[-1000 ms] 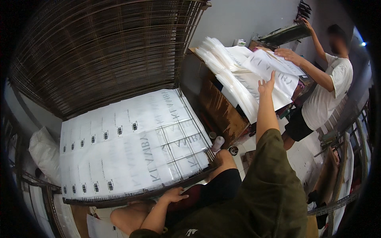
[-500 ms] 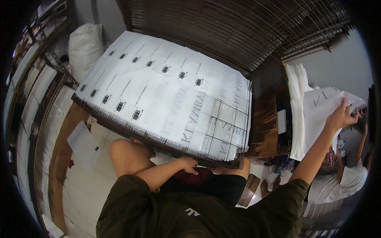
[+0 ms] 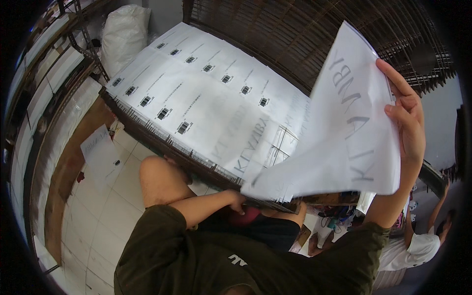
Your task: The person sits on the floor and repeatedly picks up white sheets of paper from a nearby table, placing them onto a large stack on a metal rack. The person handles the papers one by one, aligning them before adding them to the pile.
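White sheet (image 3: 366, 140) is pinched by the raised right hand (image 3: 409, 115).

Looks like a sm. workshop, prob. for printing. Main clue: lg. metal rack (image 3: 305, 29) w/ lots of thin wire tiers slanting up at the back, & white printed sheets (image 3: 162, 83) laid flat on its low part, same big letters & little dark blocks repeating in rows. Loose sheet (image 3: 361, 123) w/ same lettering held up on R; another paper (image 3: 101, 152) down on the tiled floor (image 3: 93, 231). L side: shelves (image 3: 49, 113) w/ flat pale stacks (image 3: 59, 71), plus bulky white plastic sack (image 3: 125, 39). Far R: co-worker (image 3: 413, 253) in white top, arm up at dark flat frame (image 3: 433, 181), mixed clutter (image 3: 334, 214) low down nearby, plain grey wall (image 3: 437, 140) above
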The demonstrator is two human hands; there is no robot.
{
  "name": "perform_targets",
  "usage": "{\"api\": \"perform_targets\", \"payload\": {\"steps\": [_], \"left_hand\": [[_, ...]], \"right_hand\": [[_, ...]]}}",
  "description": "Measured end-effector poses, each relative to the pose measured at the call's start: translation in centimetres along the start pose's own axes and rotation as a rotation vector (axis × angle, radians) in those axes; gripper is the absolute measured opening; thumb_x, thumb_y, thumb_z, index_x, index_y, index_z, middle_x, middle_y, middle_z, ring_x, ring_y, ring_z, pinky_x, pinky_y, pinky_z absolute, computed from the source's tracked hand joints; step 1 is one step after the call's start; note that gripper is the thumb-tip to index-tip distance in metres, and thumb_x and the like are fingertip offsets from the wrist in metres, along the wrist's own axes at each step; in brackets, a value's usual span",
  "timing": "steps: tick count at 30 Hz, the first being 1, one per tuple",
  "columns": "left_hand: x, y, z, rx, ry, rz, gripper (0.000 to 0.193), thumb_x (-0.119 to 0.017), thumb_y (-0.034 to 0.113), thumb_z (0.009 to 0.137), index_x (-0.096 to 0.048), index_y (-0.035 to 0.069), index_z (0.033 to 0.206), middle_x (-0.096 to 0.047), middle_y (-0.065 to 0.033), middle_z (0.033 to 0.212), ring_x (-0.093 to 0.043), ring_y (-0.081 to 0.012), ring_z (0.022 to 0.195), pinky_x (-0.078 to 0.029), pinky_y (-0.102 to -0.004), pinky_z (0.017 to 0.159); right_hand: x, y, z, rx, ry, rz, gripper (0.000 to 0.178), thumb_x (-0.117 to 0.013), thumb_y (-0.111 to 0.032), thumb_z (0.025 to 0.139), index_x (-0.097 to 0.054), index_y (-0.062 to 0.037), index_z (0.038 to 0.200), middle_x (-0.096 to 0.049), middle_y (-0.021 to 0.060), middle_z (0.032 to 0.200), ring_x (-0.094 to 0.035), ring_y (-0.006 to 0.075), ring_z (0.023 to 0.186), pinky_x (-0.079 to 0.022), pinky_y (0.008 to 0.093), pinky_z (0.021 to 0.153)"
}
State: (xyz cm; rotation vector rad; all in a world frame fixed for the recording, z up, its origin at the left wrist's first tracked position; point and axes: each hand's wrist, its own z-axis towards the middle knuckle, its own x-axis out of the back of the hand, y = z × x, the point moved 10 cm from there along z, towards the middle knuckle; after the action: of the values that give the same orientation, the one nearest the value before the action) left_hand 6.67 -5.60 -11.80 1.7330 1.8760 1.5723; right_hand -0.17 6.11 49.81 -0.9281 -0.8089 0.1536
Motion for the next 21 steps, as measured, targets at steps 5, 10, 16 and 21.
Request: {"api": "perform_targets", "payload": {"steps": [5,10,16,21], "left_hand": [[0.9,0.8,-1.7,0.117,-0.094,0.077,0.068,-0.064,0.054,0.075,-0.057,0.005,0.122,-0.057,-0.0154,0.123,-0.054,-0.0313,0.114,-0.043,-0.0412,0.094],[1.9,1.8,-2.6,0.143,-0.089,0.085,0.064,-0.064,0.054,0.075,-0.059,0.006,0.116,-0.058,-0.0163,0.120,-0.054,-0.0321,0.114,-0.043,-0.0450,0.093],[2.0,1.9,-2.9,0.133,-0.076,0.096,0.062,-0.064,0.054,0.076,-0.061,0.004,0.113,-0.061,-0.0180,0.113,-0.057,-0.0349,0.108,-0.045,-0.0448,0.089],[1.4,1.7,-2.5,0.111,-0.099,0.066,0.060,-0.064,0.051,0.077,-0.061,0.003,0.112,-0.061,-0.0193,0.113,-0.057,-0.0354,0.108,-0.045,-0.0445,0.089]], "right_hand": [[0.6,1.4,-1.5,-0.009,0.098,0.107,0.074,-0.055,-0.008,0.060,-0.044,0.0064,0.132,-0.047,0.0240,0.132,-0.053,0.0264,0.116,-0.039,0.0320,0.101],[4.8,17.2,-7.6,-0.128,0.242,0.102,0.077,-0.044,-0.006,0.063,-0.033,0.0052,0.139,-0.039,0.0184,0.141,-0.042,0.0261,0.127,-0.030,0.0352,0.109],[-4.6,38.3,-18.1,-0.456,0.460,0.468,0.072,-0.043,0.009,0.067,-0.037,0.0006,0.139,-0.033,0.0123,0.147,-0.032,0.0214,0.134,-0.037,0.0301,0.099],[-11.5,45.2,-22.5,-0.618,0.413,0.501,0.073,-0.038,0.018,0.070,-0.032,0.0016,0.141,-0.025,0.0116,0.150,-0.040,0.0158,0.126,-0.039,0.0192,0.088]]}}
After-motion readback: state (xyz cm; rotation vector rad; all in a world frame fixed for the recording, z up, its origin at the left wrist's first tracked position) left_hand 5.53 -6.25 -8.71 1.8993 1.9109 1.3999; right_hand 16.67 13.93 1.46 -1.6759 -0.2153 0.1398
